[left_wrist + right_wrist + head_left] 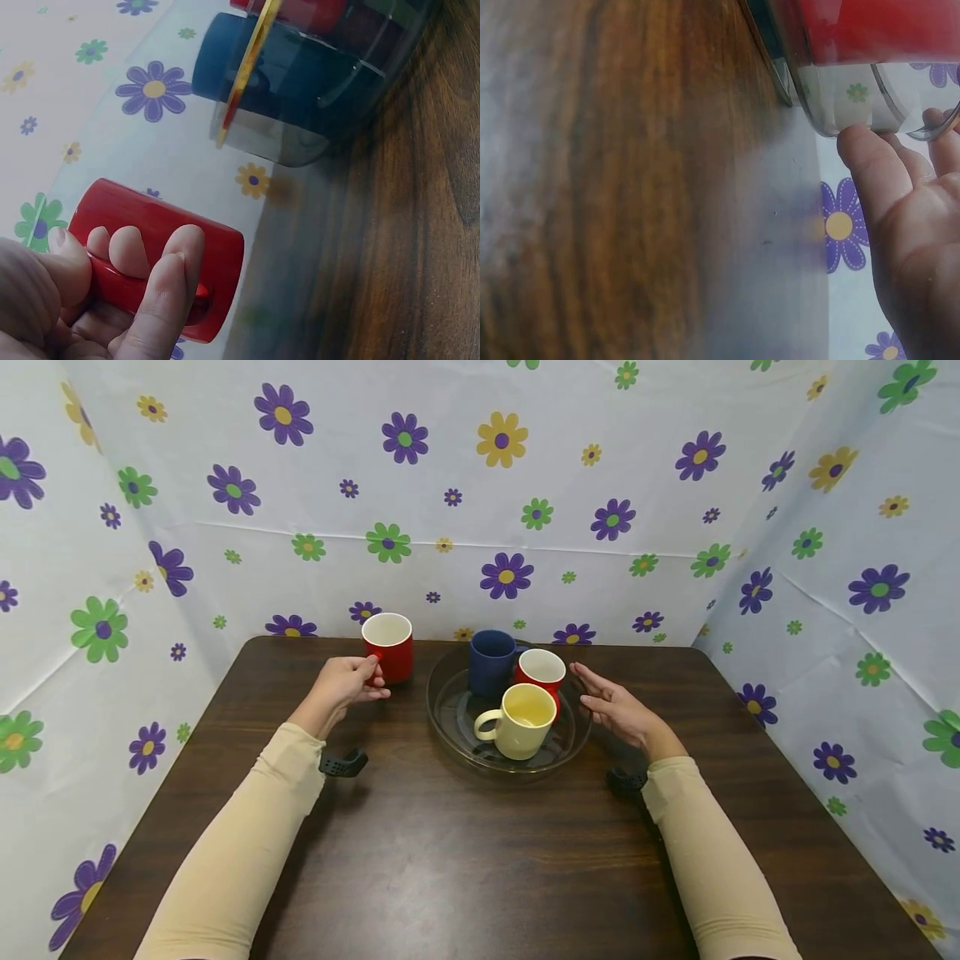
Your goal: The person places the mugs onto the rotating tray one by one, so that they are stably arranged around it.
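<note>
Flowered cloth [450, 560] fills 9, 12 and 3 o'clock from where I drive. Dark wood table [465, 852] in front of it. See-through bowl [452, 714] sits toward the far edge; clock below is centred on it, 12 at the back.

Right hand [622, 710] at 3: fingers loose and spread by the bowl's wall — looks about touching, but I can't confirm real contact. Left hand [347, 685] at 9, pinching the loose red mug [397, 662] by its handle. That mug is upright at 10, outside the bowl; can't tell if its base is off the table.

Inside the bowl: yellow mug [517, 735] at 6 with its grip pointing to 9, blue mug [491, 672] at 11, second red mug [542, 668] at 1. Most room is around 9.

Smallest part is the handle [201, 292], and it's my only hold. I read the step as getting this mug into the bowl: pinch snug so it can't swing, lift straight up past the rim, then across and down around 9 — clear of blue. Brace the bowl lightly; a hard push could skid it.
</note>
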Demonstrator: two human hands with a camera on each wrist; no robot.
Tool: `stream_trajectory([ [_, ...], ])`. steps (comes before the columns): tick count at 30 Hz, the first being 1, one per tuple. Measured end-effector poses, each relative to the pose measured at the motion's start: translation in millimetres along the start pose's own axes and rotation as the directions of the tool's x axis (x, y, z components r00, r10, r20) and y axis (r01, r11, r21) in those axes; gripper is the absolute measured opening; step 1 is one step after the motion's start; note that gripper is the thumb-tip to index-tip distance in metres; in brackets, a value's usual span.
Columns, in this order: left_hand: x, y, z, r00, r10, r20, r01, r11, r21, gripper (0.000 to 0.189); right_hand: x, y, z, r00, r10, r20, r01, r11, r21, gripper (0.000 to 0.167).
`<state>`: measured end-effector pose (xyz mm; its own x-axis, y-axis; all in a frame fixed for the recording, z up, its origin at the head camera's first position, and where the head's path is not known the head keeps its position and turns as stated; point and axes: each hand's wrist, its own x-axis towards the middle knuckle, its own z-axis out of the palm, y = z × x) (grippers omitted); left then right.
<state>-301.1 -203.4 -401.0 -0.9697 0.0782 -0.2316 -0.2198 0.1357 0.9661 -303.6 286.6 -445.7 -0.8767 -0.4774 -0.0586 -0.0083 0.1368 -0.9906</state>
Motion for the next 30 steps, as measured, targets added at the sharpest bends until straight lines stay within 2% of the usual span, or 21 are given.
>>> stream_trajectory([
  [6,-9.9,6.1,-2.2,0.999,0.037,0.012,-0.037,0.999,0.025,0.04,3.2,2,-2,1.0,-0.008,0.027,0.008,1.0,0.004,0.067],
  [12,-18.2,13.9,-1.8,0.996,0.085,0.034,-0.085,0.996,0.013,0.038,6.2,1,-1,1.0,-0.005,0.0,0.005,1.0,-0.006,0.064],
  [22,-30.6,22.7,2.4,0.991,0.11,0.074,-0.115,0.991,0.072,0.038,12.7,-2,-3,0.999,0.007,-0.032,-0.009,0.998,-0.062,0.059],
  [30,-37.6,25.2,4.7,0.989,0.105,0.101,-0.114,0.99,0.088,0.036,19.1,-4,-5,0.999,0.011,-0.037,-0.013,0.999,-0.045,0.057],
])
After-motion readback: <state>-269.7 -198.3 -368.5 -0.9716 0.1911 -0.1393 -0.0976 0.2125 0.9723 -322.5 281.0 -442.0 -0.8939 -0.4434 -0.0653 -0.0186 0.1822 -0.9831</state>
